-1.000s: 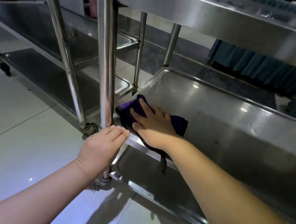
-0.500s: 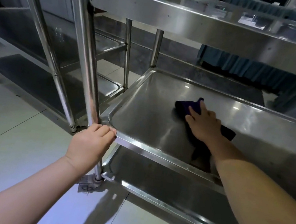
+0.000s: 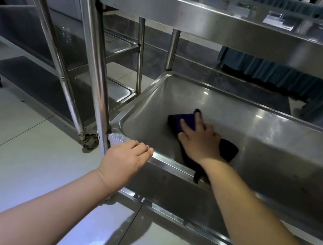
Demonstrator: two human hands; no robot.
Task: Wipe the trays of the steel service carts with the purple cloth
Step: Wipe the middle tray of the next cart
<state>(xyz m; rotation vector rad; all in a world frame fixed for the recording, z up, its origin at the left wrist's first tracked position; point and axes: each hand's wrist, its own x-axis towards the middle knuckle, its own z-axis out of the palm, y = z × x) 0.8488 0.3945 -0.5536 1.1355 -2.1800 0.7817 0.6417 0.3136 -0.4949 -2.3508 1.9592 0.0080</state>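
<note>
The right hand [image 3: 199, 143] lies flat with straight fingers on the purple cloth [image 3: 186, 121], pressing it onto the middle tray [image 3: 279, 145] of the cart, nearer the tray's left end than its right. A bit of the cloth hangs over the tray's near edge. The left hand [image 3: 125, 159] curls its fingers over the near left corner of the same tray, right by the steel post [image 3: 94, 58]. The cart has wheels, so a hard push might make it roll if that hand lets go. The cloth could bunch up or slip out from under the flat hand. The far corners and the right end might get missed, and the top tray [image 3: 214, 22] hangs low, so an arm could bump it
</note>
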